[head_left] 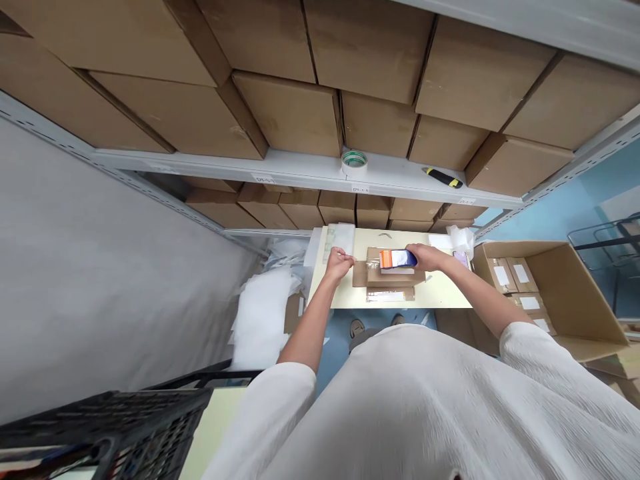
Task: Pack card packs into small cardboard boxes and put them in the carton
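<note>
Head view: the right hand (423, 256) is closed around the blue end of an item (399, 258) in blue, white and orange, its fingers wrapped over the far edge. The item lies crosswise above a small carton (395, 280) on the cream table (345, 298); whether it rests on the carton or is held just clear of it, I cannot tell.

The left hand (341, 263) is beside the carton's left end, its fingers curled and thumb and fingertip close together, near the brown flap (359, 275) that sticks out there. Whether it pinches anything thin, I cannot tell. Along the carton's near side is a brown strip (390, 295) with a pale label.

Beyond the left hand lies a clear bag (341, 235). Near the right forearm are a phone (461, 257) and crumpled white plastic (461, 238).

On the shelf (310, 168) above the table, a tape roll (354, 163) and a black-and-yellow cutter (443, 177) lie before stacked boxes (370, 50). To the right, a big open box (575, 300) contains small labelled boxes (503, 275). White sheets (263, 313) hang down at the left.
</note>
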Demonstrator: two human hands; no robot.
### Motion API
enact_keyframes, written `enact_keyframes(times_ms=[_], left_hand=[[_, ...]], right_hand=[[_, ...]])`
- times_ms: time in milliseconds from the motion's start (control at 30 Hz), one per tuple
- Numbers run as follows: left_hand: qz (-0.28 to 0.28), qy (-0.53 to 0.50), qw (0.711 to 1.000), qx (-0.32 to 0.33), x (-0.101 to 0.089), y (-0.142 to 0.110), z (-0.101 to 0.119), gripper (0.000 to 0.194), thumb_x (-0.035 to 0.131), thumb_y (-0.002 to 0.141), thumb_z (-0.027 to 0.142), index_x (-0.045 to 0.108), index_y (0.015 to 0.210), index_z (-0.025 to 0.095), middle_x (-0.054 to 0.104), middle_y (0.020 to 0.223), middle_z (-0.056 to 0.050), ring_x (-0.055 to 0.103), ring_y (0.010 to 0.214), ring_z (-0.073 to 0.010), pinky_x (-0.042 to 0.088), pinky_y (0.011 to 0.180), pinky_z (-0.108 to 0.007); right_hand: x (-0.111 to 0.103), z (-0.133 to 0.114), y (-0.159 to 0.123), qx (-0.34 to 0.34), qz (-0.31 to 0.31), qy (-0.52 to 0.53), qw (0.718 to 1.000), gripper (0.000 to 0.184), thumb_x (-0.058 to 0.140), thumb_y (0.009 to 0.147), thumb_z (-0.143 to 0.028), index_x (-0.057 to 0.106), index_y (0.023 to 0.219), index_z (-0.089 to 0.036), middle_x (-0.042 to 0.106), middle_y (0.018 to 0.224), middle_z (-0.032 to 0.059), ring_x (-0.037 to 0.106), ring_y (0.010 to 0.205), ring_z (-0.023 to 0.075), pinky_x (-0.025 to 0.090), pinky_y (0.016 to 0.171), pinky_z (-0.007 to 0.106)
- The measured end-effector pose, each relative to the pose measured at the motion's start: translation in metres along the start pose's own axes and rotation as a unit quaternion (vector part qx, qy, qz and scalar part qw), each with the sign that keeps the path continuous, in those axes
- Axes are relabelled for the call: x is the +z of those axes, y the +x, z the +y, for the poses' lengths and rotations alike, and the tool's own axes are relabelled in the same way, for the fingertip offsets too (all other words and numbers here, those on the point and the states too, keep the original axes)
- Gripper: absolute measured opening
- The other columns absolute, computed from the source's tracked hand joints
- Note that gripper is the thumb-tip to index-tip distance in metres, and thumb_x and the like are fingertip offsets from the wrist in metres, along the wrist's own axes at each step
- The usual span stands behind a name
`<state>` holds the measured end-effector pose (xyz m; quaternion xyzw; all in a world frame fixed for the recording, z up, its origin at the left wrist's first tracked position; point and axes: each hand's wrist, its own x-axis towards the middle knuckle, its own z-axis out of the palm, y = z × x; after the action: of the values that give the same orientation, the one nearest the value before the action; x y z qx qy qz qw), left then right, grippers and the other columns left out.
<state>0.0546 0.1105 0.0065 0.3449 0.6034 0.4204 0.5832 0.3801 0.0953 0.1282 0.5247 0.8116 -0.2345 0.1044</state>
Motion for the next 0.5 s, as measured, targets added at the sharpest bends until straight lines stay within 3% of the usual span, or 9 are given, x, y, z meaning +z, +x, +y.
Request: enact_keyframes(times_ms=[200, 500], left_hand=[[0.031, 0.022, 0.999, 0.003, 0.0, 0.003, -0.022, 0.048, 0.072, 0.063, 0.014, 0.04, 0.095, 0.029, 0.062, 0.073, 0.007, 0.064, 0.072, -0.0159, 0.048, 0.073, -0.028], [0.033, -0.008, 0.999, -0.022, 0.005, 0.004, -0.056, 0.045, 0.072, 0.069, 0.013, 0.05, 0.106, 0.026, 0.067, 0.078, 0.006, 0.069, 0.08, -0.0159, 0.052, 0.088, -0.031]], right_hand=[[0.003, -0.009, 0.013, 0.002, 0.014, -0.015, 1.0, 0.035, 0.082, 0.089, -0.028, 0.063, 0.118, -0.024, 0.075, 0.123, 0.0124, 0.068, 0.106, 0.0289, 0.043, 0.071, 0.031], [0.002, -0.014, 0.019, -0.027, 0.029, -0.02, 0.999, 0.033, 0.083, 0.089, -0.032, 0.064, 0.115, -0.022, 0.075, 0.118, 0.0106, 0.069, 0.102, 0.0265, 0.045, 0.077, 0.03]])
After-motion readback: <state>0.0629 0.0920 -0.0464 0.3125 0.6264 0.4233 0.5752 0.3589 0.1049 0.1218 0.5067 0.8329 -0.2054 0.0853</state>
